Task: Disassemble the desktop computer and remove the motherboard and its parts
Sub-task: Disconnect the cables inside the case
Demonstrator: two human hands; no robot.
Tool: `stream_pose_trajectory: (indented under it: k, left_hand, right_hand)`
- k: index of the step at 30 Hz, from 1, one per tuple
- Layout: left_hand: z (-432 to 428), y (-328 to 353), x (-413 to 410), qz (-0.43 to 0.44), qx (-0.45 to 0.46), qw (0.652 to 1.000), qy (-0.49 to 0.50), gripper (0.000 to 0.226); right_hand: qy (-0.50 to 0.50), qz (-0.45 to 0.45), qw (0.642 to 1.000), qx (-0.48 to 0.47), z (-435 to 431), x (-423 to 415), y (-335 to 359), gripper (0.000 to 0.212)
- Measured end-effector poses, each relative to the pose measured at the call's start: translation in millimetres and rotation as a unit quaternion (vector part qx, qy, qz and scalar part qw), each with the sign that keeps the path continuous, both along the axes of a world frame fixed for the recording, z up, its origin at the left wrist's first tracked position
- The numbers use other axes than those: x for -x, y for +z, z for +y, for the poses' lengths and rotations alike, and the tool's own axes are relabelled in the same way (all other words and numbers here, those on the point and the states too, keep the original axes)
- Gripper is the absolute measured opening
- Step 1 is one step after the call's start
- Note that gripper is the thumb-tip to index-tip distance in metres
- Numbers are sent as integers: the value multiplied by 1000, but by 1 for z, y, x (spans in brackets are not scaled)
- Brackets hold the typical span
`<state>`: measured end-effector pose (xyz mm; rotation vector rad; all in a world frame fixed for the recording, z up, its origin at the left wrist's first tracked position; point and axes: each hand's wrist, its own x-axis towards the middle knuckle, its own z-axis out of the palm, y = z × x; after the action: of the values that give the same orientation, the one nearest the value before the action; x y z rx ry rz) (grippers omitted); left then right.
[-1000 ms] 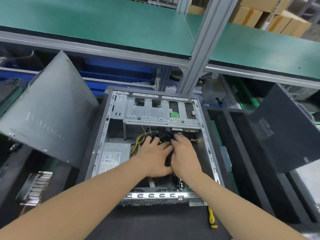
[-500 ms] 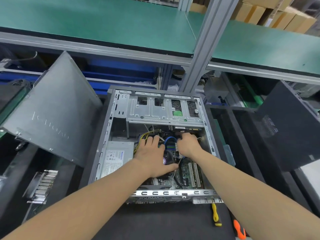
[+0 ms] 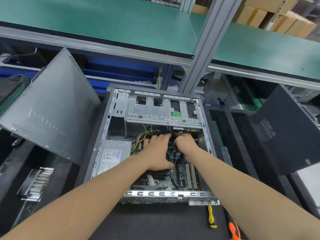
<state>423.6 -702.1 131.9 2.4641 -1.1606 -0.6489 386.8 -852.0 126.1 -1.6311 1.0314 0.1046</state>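
An open desktop case (image 3: 97, 153) lies flat on the black mat, its side off. Inside, the green motherboard (image 3: 183, 172) shows white slots at the lower right. A grey power supply (image 3: 110, 158) sits at the left, with yellow cables (image 3: 140, 139) running toward the board. A metal drive cage (image 3: 155, 110) spans the far end. My left hand (image 3: 157, 151) rests palm down on the board's middle, fingers spread. My right hand (image 3: 186, 142) is curled just under the drive cage, fingers closed around something among the cables; what it grips is hidden.
A grey side panel (image 3: 52, 108) leans at the left, a black panel (image 3: 284, 135) at the right. A finned heatsink (image 3: 37, 184) lies lower left. A yellow-handled tool (image 3: 211, 217) and an orange-handled tool (image 3: 233, 229) lie by the case's near edge. A metal post (image 3: 200, 49) rises behind.
My right hand has moved away from the left one, up toward the drive cage, and curled shut there. My left hand stays on the board. More of the motherboard shows.
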Motion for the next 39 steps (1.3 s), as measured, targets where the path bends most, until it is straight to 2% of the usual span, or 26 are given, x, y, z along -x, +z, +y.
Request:
stream_pose_trajectory:
  k: [2,4,8,11,12,13,14,15,17,19,22,25,27,28,31,34,37,39]
  left_hand:
    - [0,-1,0,3,-34,999,-8,107]
    - [-1,-2,1,5,-42,999,-8,94]
    - [-2,0,3,16,9,1000,7,59]
    - [-3,5,0,50,39,996,60,29]
    - [-4,7,-2,58,44,994,79,19]
    - [-6,8,-4,58,45,993,92,16]
    - [-8,10,-6,58,42,993,98,16]
    - [-10,12,-7,64,38,992,103,17]
    - [-14,15,-8,99,45,986,126,12]
    - [-16,16,-7,144,59,974,163,15]
    - [-17,14,-11,213,77,953,203,28]
    - [-17,16,-18,321,123,906,247,33]
    - [-17,17,-17,338,136,890,275,34]
    - [-17,16,-15,310,130,901,275,35]
    - [-17,11,-7,124,98,960,231,27]
    - [-14,7,-5,7,96,972,216,25]
    - [-12,3,-5,-95,35,980,173,31]
    - [-9,-3,-5,-155,-6,982,111,37]
  right_hand:
    - [-61,-22,998,-19,0,1,-3,12]
    - [-88,-48,995,-20,-2,1,-9,15]
    - [-93,-58,993,-30,-4,-1,-14,13]
    - [44,-16,998,40,-8,-8,-14,19]
    - [104,41,989,97,-10,-10,-12,19]
    - [198,104,960,168,-9,-11,-5,19]
    - [296,154,902,274,-10,-13,-2,25]
    - [364,181,851,332,-13,-15,0,30]
    - [425,213,785,397,-13,-22,-1,35]
    - [437,242,765,406,-13,-27,-3,37]
    - [483,282,705,437,-15,-31,-7,37]
    - [512,300,659,462,-16,-31,-9,42]
    - [521,307,641,472,-16,-30,-10,48]
    - [522,308,634,480,-15,-30,-10,47]
    - [520,280,637,496,-15,-30,-15,42]
    - [514,240,651,505,-14,-31,-20,46]
    - [474,218,699,488,-13,-31,-24,42]
    - [437,208,739,468,-13,-32,-26,37]
